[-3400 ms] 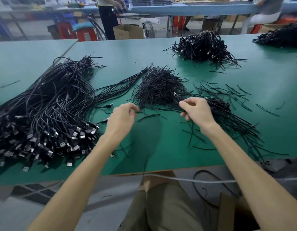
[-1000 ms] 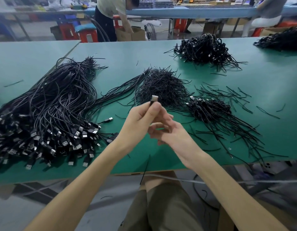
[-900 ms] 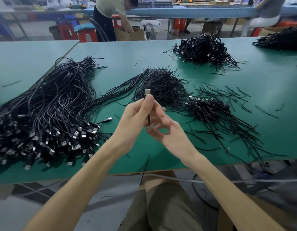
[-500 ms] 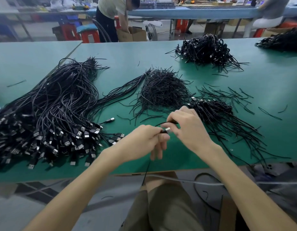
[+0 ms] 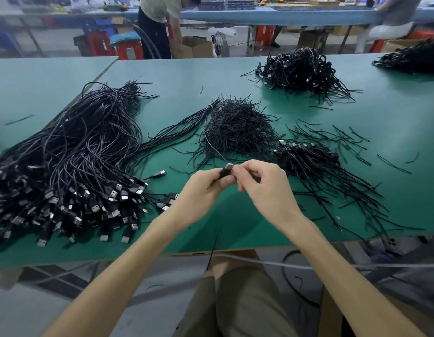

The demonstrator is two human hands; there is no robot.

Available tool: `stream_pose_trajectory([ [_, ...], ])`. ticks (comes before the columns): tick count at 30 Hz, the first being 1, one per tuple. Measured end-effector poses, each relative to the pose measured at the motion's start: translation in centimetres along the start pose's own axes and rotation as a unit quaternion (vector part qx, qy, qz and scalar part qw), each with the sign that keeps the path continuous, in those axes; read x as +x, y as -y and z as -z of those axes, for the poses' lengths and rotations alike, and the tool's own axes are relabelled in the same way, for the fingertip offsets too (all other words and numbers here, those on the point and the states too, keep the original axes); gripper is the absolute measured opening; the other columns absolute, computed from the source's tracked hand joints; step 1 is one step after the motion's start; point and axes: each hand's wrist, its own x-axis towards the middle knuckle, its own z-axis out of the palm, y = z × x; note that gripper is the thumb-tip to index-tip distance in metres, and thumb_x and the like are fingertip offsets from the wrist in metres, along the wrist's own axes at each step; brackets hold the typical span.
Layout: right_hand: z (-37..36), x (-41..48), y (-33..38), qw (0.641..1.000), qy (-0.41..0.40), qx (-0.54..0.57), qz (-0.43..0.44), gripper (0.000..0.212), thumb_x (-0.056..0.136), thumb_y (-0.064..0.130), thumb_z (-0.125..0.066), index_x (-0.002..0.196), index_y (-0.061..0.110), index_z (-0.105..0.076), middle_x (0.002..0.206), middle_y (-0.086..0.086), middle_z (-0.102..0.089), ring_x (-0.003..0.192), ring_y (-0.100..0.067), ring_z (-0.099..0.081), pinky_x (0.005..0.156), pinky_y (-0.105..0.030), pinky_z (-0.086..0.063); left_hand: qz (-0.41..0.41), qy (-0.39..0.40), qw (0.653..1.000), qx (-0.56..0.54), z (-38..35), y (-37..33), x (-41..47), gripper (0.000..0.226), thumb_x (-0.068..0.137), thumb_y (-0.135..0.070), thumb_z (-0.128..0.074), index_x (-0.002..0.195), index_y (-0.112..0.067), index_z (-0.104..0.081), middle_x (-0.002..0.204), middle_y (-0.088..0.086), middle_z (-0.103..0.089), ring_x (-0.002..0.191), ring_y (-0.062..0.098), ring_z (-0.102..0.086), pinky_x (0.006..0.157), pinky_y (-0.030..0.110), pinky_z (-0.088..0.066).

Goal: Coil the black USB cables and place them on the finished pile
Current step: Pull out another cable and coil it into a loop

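Note:
My left hand [image 5: 201,193] and my right hand [image 5: 264,188] meet above the front middle of the green table [image 5: 393,132]. Both pinch one black USB cable [image 5: 226,169] at its plug, whose metal tip points up and away between my fingertips; the rest of this cable is mostly hidden by my hands. A big heap of loose USB cables [image 5: 65,166] lies on the left, plugs toward me. A small pile of coiled cables [image 5: 306,156] sits just right of my hands. A heap of short black ties [image 5: 237,132] lies behind my hands.
A larger pile of coiled cables [image 5: 301,71] lies at the back right, another dark pile [image 5: 413,59] at the far right edge. Loose ties [image 5: 345,190] scatter across the right front. A person [image 5: 160,23] bends over a cardboard box [image 5: 194,47] behind the table.
My hands have risen slightly from the table edge and drawn together. The plug, half a second ago low between my fingers, now stands up between both hands' fingertips.

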Motion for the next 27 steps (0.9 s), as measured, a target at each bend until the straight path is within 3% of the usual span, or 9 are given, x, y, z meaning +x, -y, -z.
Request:
stream_pose_trajectory([
  [3, 0.2, -0.3, 0.7, 1.0, -0.004, -0.018, 0.001, 0.039, 0.101, 0.029, -0.058, 0.064, 0.02, -0.065, 0.06, 0.008, -0.066, 0.05, -0.007, -0.051, 0.052, -0.015, -0.035, 0.025, 0.028, 0.995, -0.088, -0.2, -0.5, -0.2, 0.023, 0.104, -0.012, -0.051, 0.088, -0.021, -0.065, 0.079, -0.026, -0.067, 0.08, -0.013, -0.057, 0.08, 0.011, -0.045],
  [6, 0.2, -0.8, 1.1, 1.0, 0.001, -0.008, 0.008, 0.039, 0.103, 0.026, -0.057, 0.066, 0.018, -0.066, 0.06, 0.008, -0.065, 0.046, -0.006, -0.045, 0.05, -0.014, -0.032, 0.041, 0.034, 0.989, -0.141, 0.1, 0.0, -0.5, 0.024, 0.098, -0.028, -0.052, 0.098, -0.013, -0.07, 0.094, -0.015, -0.07, 0.095, 0.0, -0.06, 0.099, 0.029, -0.05],
  [13, -1.0, -1.7, 1.6, 1.0, -0.022, 0.005, 0.017, 0.021, 0.104, 0.025, -0.057, 0.088, 0.021, -0.069, 0.063, 0.006, -0.065, 0.053, -0.001, -0.052, 0.053, -0.011, -0.035, 0.093, 0.012, 0.955, -0.282, -0.5, 0.5, -0.8, 0.032, 0.105, -0.029, -0.048, 0.115, -0.005, -0.068, 0.101, -0.003, -0.073, 0.105, 0.012, -0.066, 0.099, 0.03, -0.049],
  [16, -1.8, -1.9, 1.6, 0.999, -0.018, -0.019, 0.027, 0.029, 0.105, 0.025, -0.054, 0.079, 0.017, -0.063, 0.065, 0.003, -0.064, 0.056, -0.006, -0.053, 0.054, -0.014, -0.034, 0.112, 0.008, 0.909, -0.403, -0.7, 0.3, -0.9, 0.045, 0.109, -0.029, -0.04, 0.136, 0.003, -0.058, 0.102, 0.006, -0.071, 0.102, 0.018, -0.065, 0.092, 0.03, -0.052],
  [19, -2.4, -2.6, 1.1, 0.999, 0.029, -0.007, 0.027, 0.036, 0.106, 0.032, -0.052, 0.075, 0.016, -0.063, 0.059, 0.0, -0.062, 0.056, -0.011, -0.057, 0.058, -0.023, -0.043, 0.125, -0.005, 0.84, -0.529, -0.3, -0.6, -0.4, 0.046, 0.11, -0.03, -0.036, 0.141, 0.0, -0.052, 0.128, 0.009, -0.07, 0.117, 0.019, -0.067, 0.085, 0.026, -0.056],
  [22, -2.9, -3.2, -0.3, 0.996, 0.087, 0.005, 0.016, 0.043, 0.106, 0.04, -0.049, 0.071, 0.018, -0.061, 0.057, -0.002, -0.061, 0.055, -0.013, -0.057, 0.062, -0.028, -0.046, 0.137, -0.051, 0.764, -0.629, 0.9, -1.1, 0.3, 0.036, 0.109, -0.027, -0.039, 0.125, -0.004, -0.062, 0.094, -0.001, -0.074, 0.082, 0.013, -0.071, 0.072, 0.022, -0.056],
  [24, -2.6, -3.1, -1.5, 0.994, 0.11, -0.019, 0.002, 0.047, 0.105, 0.046, -0.046, 0.068, 0.021, -0.059, 0.057, 0.0, -0.06, 0.056, -0.014, -0.055, 0.065, -0.032, -0.047, 0.137, -0.051, 0.716, -0.683, 2.1, -1.2, 0.5, 0.025, 0.109, -0.024, -0.041, 0.109, -0.009, -0.062, 0.071, -0.011, -0.057, 0.051, 0.005, -0.05, 0.056, 0.019, -0.046],
  [25, -2.3, -2.7, -2.2, 0.993, 0.11, -0.049, 0.007, 0.049, 0.104, 0.05, -0.046, 0.066, 0.021, -0.059, 0.057, 0.002, -0.058, 0.06, -0.016, -0.055, 0.069, -0.036, -0.048, 0.132, -0.039, 0.716, -0.684, 2.6, -1.2, 0.4, 0.025, 0.11, -0.026, -0.042, 0.101, -0.012, -0.061, 0.065, -0.012, -0.047, 0.046, 0.005, -0.038, 0.051, 0.019, -0.038],
  [27, -1.3, -1.6, -3.3, 0.982, 0.092, -0.157, 0.048, 0.053, 0.1, 0.056, -0.043, 0.067, 0.019, -0.06, 0.059, 0.009, -0.054, 0.067, -0.018, -0.052, 0.079, -0.038, -0.043, 0.113, -0.014, 0.787, -0.607, 3.3, -0.8, -0.1, 0.028, 0.109, -0.03, -0.043, 0.091, -0.016, -0.06, 0.06, -0.012, -0.035, 0.047, 0.007, -0.026, 0.049, 0.021, -0.027],
])
